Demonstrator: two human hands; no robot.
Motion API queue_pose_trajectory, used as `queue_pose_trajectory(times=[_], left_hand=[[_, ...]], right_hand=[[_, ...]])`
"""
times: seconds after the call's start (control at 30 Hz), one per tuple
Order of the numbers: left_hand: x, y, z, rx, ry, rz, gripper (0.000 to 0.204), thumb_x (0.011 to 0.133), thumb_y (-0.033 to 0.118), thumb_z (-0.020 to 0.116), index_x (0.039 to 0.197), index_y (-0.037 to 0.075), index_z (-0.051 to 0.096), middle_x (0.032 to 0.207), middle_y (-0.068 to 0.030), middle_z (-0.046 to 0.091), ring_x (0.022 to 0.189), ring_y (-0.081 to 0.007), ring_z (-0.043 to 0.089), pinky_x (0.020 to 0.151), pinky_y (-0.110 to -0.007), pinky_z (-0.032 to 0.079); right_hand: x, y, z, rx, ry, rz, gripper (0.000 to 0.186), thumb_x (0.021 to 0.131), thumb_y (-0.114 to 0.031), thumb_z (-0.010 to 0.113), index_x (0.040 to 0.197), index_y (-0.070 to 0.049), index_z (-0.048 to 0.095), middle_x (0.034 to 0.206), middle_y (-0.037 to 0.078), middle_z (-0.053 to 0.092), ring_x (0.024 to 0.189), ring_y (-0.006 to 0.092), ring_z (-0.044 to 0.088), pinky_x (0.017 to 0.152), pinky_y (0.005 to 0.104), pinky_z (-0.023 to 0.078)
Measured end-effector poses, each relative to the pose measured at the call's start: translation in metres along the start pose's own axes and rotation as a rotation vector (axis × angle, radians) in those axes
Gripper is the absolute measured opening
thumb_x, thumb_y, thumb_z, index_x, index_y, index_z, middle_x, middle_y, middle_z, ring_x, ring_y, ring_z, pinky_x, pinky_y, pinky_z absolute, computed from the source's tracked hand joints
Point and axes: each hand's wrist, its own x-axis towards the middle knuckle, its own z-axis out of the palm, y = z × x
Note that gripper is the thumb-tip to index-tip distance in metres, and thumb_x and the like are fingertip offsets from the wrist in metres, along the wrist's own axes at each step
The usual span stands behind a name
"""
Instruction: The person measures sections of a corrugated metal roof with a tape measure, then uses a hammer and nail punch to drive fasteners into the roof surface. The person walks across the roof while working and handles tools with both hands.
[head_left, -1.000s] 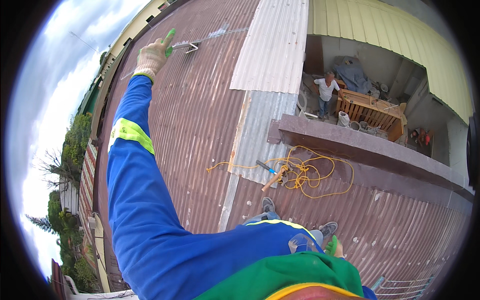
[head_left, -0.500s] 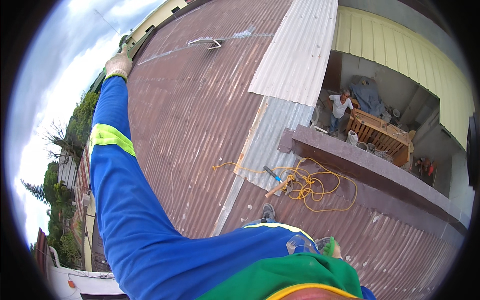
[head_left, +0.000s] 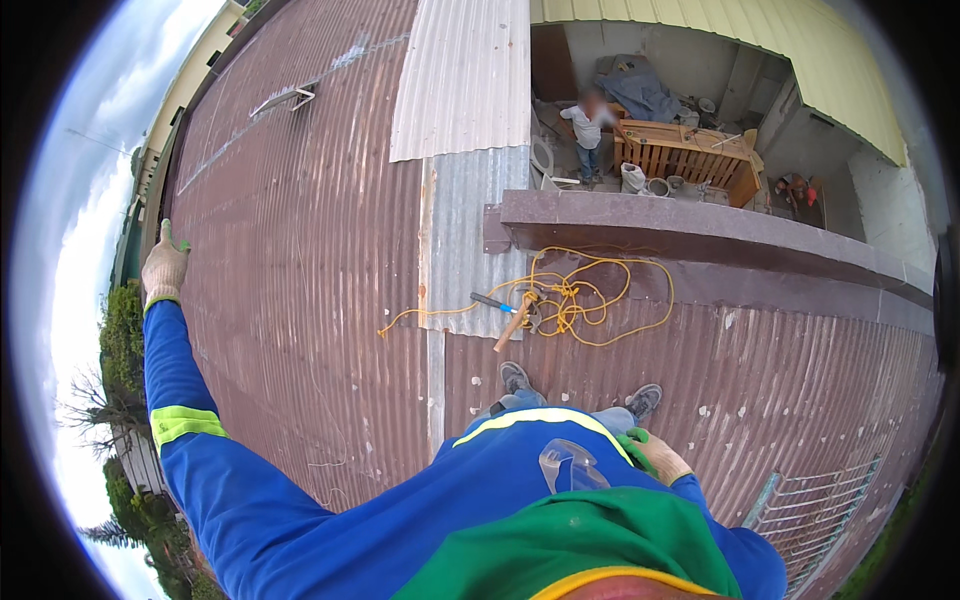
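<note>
Nearby, the gloved right hand (head_left: 660, 458) rests by the blue top's (head_left: 390, 520) hem; whether its fingers are closed cannot be told. The left hand (head_left: 165, 268) stretches out, forefinger and thumb spread. Past the shoes (head_left: 515, 377), a wooden-handled tool (head_left: 513, 327) and tangled yellow rope (head_left: 568, 298) lie on the roof (head_left: 310, 230). Beyond a ledge (head_left: 700, 216), a person (head_left: 588, 122) stands beside a wooden crate (head_left: 680, 155).

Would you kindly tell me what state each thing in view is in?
Left hand: gloved, stretched out, one finger extended.
Right hand: gloved, held at the waist.
Yellow rope: loosely tangled, one end trailing left.
Wooden-handled tool: lying against the rope.
Blue-and-black-handled tool: lying down.
Grey roofing sheet: rusty along its left edge.
Brown roof: marked with pale streaks.
</note>
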Motion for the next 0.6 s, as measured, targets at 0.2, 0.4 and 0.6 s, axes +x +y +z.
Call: queue_pose_trajectory(times=[0.2, 0.4, 0.6], left_hand=[[-0.125, 0.147, 0.062, -0.271, -0.400, 0.327, 0.080, 0.103, 0.044, 0.069, 0.170, 0.022, 0.031, 0.112, -0.0173, 0.077, 0.106, -0.0320, 0.076, 0.093, -0.048, 0.060], [-0.338, 0.311, 0.082, -1.302, -1.431, 0.501, 0.063, 0.109, 0.027, 0.062, 0.165, 0.010, 0.039, 0.117, -0.0082, 0.070, 0.094, -0.0155, 0.070, 0.085, -0.034, 0.057], [-0.495, 0.431, 0.062, -1.488, -2.119, 0.513, 0.052, 0.111, 0.032, 0.062, 0.154, 0.007, 0.050, 0.131, -0.0115, 0.070, 0.108, -0.0241, 0.073, 0.095, -0.041, 0.061]], right_hand=[[-0.056, -0.029, 0.005, 0.016, 0.229, -0.055, 0.068, 0.095, -0.041, 0.076, 0.149, -0.003, 0.060, 0.141, 0.023, 0.067, 0.124, 0.0326, 0.070, 0.099, 0.0415, 0.059], [-0.092, -0.072, -0.016, 0.313, 0.092, -0.316, 0.059, 0.096, -0.019, 0.074, 0.151, -0.006, 0.058, 0.139, 0.016, 0.068, 0.126, 0.0230, 0.066, 0.109, 0.0362, 0.053], [-0.043, -0.183, 0.002, -0.350, 0.296, -0.750, 0.089, 0.089, -0.027, 0.079, 0.165, -0.010, 0.036, 0.153, 0.024, 0.054, 0.136, 0.0414, 0.059, 0.116, 0.0468, 0.049]])
